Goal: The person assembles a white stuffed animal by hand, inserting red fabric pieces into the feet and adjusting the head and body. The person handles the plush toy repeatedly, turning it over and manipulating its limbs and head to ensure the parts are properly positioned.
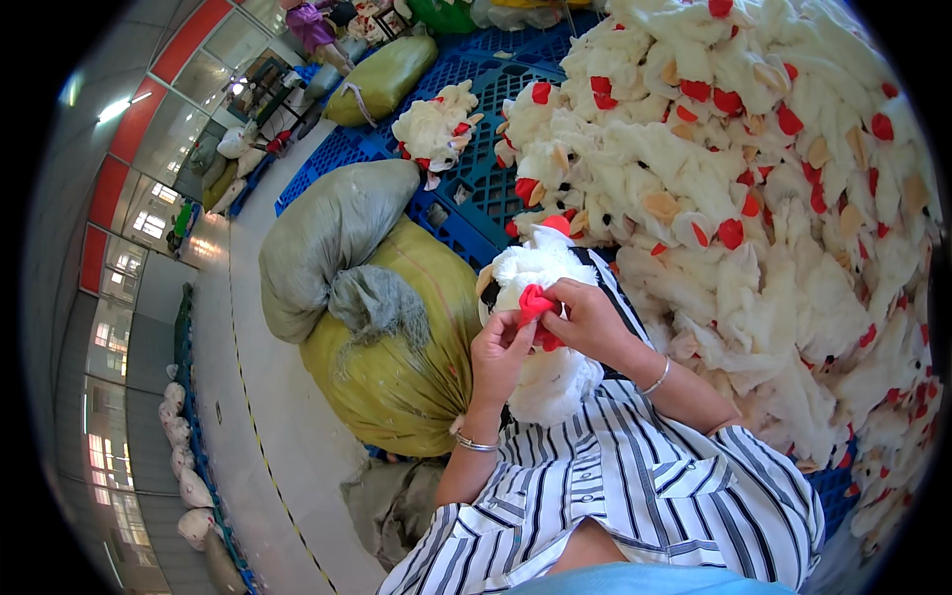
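A white plush toy skin (543, 266) lies on my lap, with red, black and tan patches on it. Just above its middle, my left hand (501, 349) pinches the lower left edge of a small red fabric piece (534, 299). From the other side my right hand (591, 322) is closed on the same red piece, thumb and forefinger pressed together. The piece looks bunched and folded between the fingertips. Whether it is sewn to the plush cannot be seen. Below my hands hangs more white fluffy plush (551, 389).
On my right rises a big heap of cream plush skins (714, 169) with red patches. To the left stand a full yellow sack (392, 372) and a grey sack (332, 233). Blue plastic pallets (496, 59) lie ahead, bearing a smaller plush pile (436, 127) and an olive sack (387, 79).
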Available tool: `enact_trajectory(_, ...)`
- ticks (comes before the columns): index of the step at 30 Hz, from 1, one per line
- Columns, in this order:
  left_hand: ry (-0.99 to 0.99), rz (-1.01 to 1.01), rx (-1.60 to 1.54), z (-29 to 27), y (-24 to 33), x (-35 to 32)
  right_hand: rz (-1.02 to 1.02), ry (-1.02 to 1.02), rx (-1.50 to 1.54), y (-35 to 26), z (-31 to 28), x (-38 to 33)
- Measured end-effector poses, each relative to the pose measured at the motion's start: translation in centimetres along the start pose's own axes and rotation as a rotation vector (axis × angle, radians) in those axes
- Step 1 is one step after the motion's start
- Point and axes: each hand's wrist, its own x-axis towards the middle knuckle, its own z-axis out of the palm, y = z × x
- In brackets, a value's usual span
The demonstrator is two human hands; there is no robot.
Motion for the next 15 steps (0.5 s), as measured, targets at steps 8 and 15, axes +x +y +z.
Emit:
enact_trajectory(8,0.102,0.183,-0.078,-0.5,-0.3,0.9,0.139,-0.406,0.494,-0.6,-1.2,-0.1)
enact_trajectory(15,-0.175,0.103,-0.086,-0.3,0.9,0.3,0.210,-0.429,0.507,0.0,-1.3,0.4)
